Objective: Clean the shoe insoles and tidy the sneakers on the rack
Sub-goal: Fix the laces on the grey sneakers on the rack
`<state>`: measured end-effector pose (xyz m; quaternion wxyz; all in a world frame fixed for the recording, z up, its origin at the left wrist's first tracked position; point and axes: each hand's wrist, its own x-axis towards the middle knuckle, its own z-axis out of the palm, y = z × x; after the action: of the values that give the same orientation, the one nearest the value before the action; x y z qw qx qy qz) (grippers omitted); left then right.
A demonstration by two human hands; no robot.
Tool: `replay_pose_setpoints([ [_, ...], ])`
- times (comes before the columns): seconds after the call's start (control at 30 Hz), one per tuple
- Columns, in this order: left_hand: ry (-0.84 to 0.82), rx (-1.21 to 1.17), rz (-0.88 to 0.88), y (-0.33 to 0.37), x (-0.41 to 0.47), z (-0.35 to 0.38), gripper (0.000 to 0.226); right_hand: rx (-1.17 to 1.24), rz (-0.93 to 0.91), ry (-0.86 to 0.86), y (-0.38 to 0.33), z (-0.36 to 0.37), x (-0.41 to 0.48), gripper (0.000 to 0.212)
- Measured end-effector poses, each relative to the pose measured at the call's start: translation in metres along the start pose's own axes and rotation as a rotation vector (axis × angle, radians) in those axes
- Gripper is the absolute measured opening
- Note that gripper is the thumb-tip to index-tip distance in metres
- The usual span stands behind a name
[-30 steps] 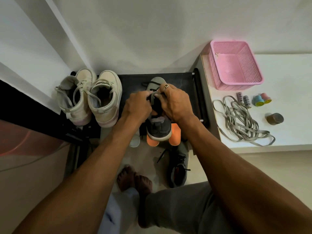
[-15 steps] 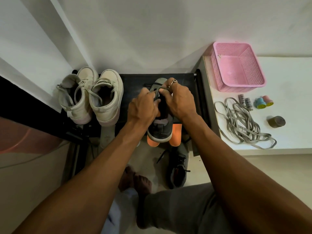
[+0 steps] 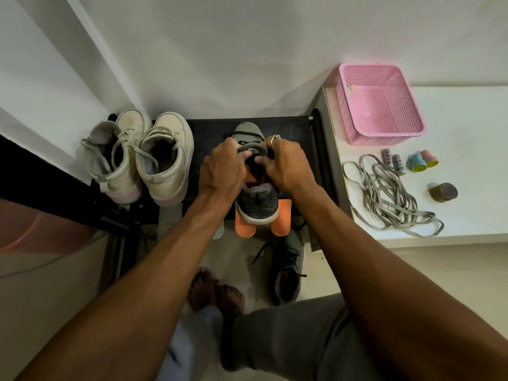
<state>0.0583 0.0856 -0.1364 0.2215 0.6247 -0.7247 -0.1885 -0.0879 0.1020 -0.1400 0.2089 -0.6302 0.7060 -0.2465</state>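
A grey sneaker (image 3: 258,204) stands on the black rack (image 3: 291,127), toe towards the wall. My left hand (image 3: 222,171) and my right hand (image 3: 286,166) both grip its tongue and opening from either side, pulling the tongue up so the orange inside shows. Two orange insoles (image 3: 281,217) lie under the sneaker and stick out over the rack's front edge. The matching grey sneaker (image 3: 287,273) lies on the floor below. A pair of cream high-top sneakers (image 3: 140,158) stands on the rack's left side.
A white shelf (image 3: 467,221) on the right carries a pink basket (image 3: 382,105), a heap of grey laces (image 3: 384,193), two small rolls, two small coloured stamps and a brown cylinder (image 3: 444,191). My bare feet (image 3: 217,292) are on the floor in front of the rack.
Both hands have shifted slightly towards the toe and lifted the tongue higher, opening the sneaker. The sneaker itself stays in place on the rack.
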Motion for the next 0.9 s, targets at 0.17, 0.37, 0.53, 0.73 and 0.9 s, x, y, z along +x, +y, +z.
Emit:
replay_pose_setpoints([
  [0.17,-0.009,0.053,-0.044,-0.001,0.000,0.001,0.033,-0.022,-0.007,0.052,-0.010,0.006,-0.002,0.031],
  [0.37,0.064,0.203,0.248,-0.016,0.007,-0.004,0.025,-0.183,-0.071,0.010,-0.006,-0.001,0.001,0.043],
  [0.53,0.000,0.160,0.311,-0.013,0.010,0.003,0.019,-0.040,-0.083,-0.047,0.002,-0.006,0.003,0.037],
  [0.73,0.033,0.060,0.271,-0.010,0.008,0.002,0.019,0.061,-0.009,-0.181,0.008,-0.011,0.005,0.039],
  [0.9,0.061,0.048,0.108,-0.006,0.008,0.002,0.025,-0.001,0.032,-0.090,0.003,-0.003,0.001,0.042],
])
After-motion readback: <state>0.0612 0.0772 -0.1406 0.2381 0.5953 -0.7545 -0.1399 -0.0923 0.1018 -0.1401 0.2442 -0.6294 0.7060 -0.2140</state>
